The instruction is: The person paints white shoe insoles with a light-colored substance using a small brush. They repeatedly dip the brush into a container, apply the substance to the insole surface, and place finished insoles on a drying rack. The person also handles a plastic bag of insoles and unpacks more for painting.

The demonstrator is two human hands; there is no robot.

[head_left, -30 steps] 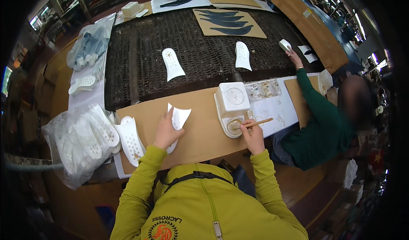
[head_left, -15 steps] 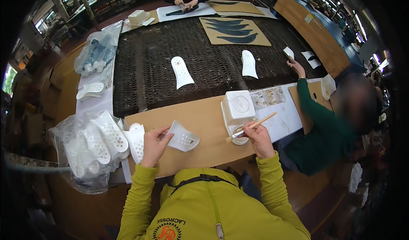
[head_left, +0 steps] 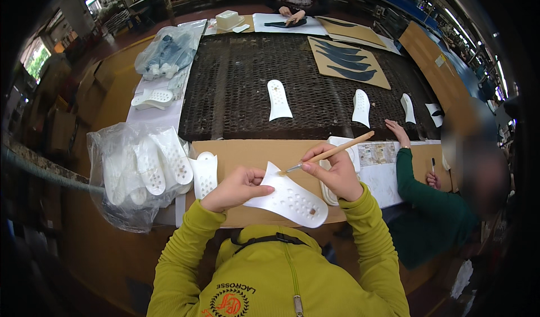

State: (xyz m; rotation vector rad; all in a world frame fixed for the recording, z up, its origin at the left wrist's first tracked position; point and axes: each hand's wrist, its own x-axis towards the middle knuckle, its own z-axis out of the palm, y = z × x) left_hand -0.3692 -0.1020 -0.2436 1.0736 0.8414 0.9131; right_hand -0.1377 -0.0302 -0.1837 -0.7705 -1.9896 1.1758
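Observation:
My left hand [head_left: 241,190] pinches a white perforated shoe insole [head_left: 295,200] by one side, thumb on top. The insole is tilted above the cardboard, its wide plain end away from me and its rounded, holed end toward my right. In my right hand [head_left: 337,173] is a brush [head_left: 344,145] with a wooden handle, gripped near its metal collar. Its bristle tip meets the insole's surface near the far plain end. Behind my right hand a white plastic tub [head_left: 350,151] is partly hidden. Another white insole [head_left: 206,173] lies just left of my left hand.
A dark mesh belt [head_left: 236,92] beyond the cardboard [head_left: 242,150] carries several white insoles [head_left: 279,101] and a board with dark curved pieces [head_left: 378,82]. Plastic bags of insoles [head_left: 132,173] sit at left. A green-sleeved co-worker [head_left: 419,176] is close at right; another person works at the far end.
The insole has been lifted and turned, and the brush has come from the tub onto it. The co-worker's hand has drawn back from an insole on the belt. My view has shifted.

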